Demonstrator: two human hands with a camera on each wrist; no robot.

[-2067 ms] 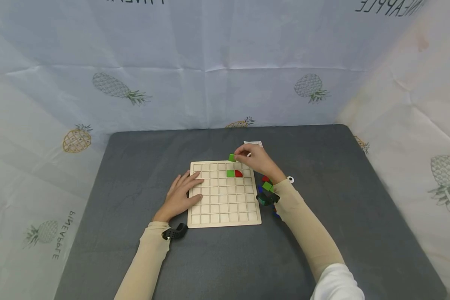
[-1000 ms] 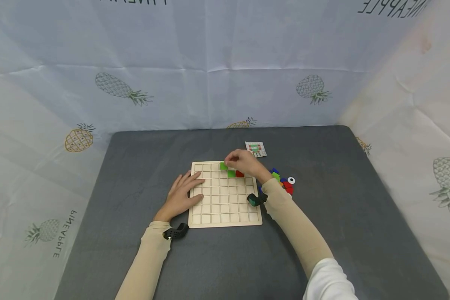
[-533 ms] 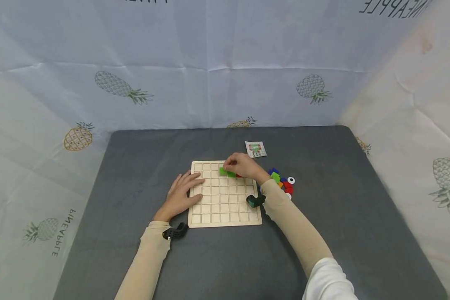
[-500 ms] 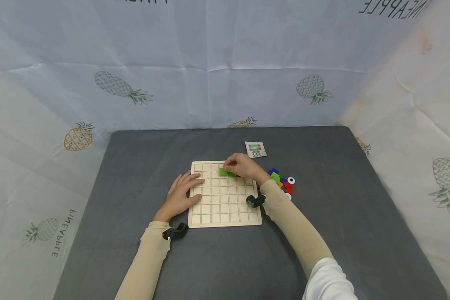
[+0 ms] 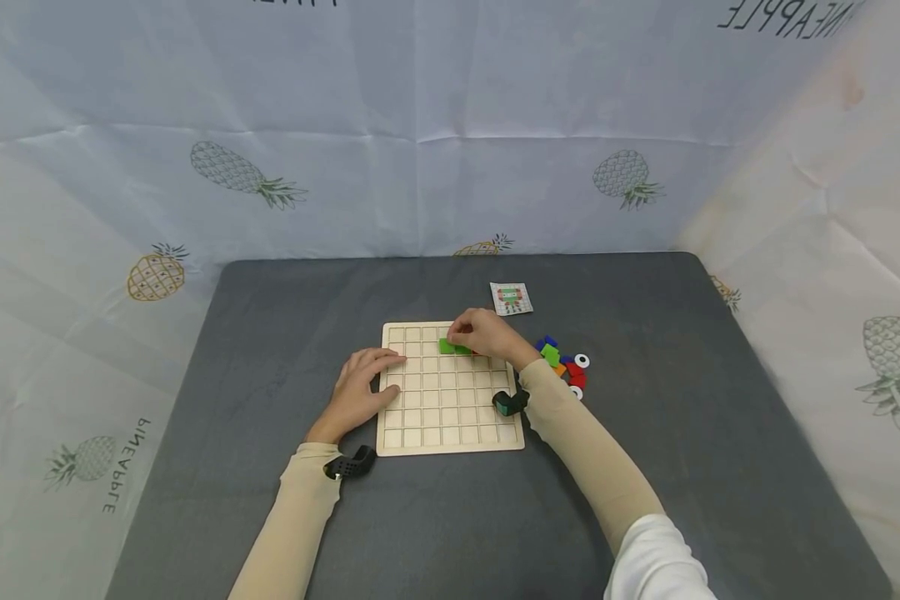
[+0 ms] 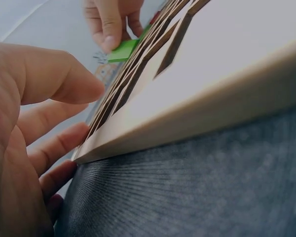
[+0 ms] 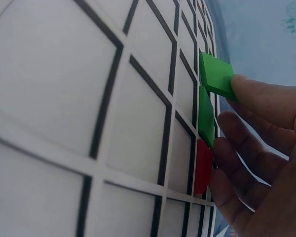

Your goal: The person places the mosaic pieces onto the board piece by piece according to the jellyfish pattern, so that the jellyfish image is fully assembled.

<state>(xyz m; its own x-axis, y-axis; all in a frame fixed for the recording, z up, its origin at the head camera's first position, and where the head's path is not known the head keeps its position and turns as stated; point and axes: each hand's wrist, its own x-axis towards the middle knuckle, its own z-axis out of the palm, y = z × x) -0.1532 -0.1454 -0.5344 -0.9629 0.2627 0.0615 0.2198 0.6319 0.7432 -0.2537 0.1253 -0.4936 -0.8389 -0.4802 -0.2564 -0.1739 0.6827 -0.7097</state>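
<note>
Your right hand pinches a green tile between thumb and index finger, the tile sticking out to the left of your fingertips and tilted over the far part of the gridded wooden board. Just under that pinch, a second green tile lies on the grid, and next to it, beneath your curled lower fingers, is a red piece with a rounded side; from above, your right hand covers most of it. You cannot tell whether the pinched tile touches its green neighbour. Well to the left of that grip, your left hand lies at the board's left edge, fingers relaxed and grasping nothing, thumb held apart from them, fingertips reaching over the rim; whether the thumb touches the wood is unclear. Just beyond your right hand sits a small printed card. To the right of your right wrist is a loose heap, with a green piece, red pieces, an orange piece, blue pieces and white rings with dark centres. Both hands are above the dark grey table.
</note>
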